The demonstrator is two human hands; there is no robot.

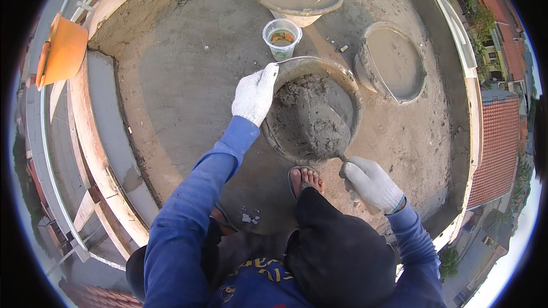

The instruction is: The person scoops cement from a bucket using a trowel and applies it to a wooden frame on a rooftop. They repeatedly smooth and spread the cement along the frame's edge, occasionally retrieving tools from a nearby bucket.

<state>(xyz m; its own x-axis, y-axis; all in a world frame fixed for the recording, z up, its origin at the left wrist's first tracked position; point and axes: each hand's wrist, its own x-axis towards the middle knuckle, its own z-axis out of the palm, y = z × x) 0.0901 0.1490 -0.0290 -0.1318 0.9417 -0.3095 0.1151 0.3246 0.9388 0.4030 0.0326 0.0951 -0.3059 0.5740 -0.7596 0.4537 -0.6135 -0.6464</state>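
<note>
A round bucket (355,115) of grey wet mortar (319,108) stands in front of me. My left hand (255,96), in a white knit glove, is closed at the bucket's upper left edge, where a thin wire handle runs along the rim. My right hand (374,183), gloved too, is wrapped round the handle of a trowel (342,158) at the bucket's near right rim. A heap of mortar hides the trowel's blade. Just beyond the bucket is a clear plastic cup (282,39) with orange-brown contents.
Two more mortar-filled buckets stand close by, one bucket (294,18) beyond the cup and another bucket (419,71) at right. An orange bucket (64,51) sits by the left edge boards (94,137). A low wall (465,120) bounds the right. White chips (250,217) lie near my feet.
</note>
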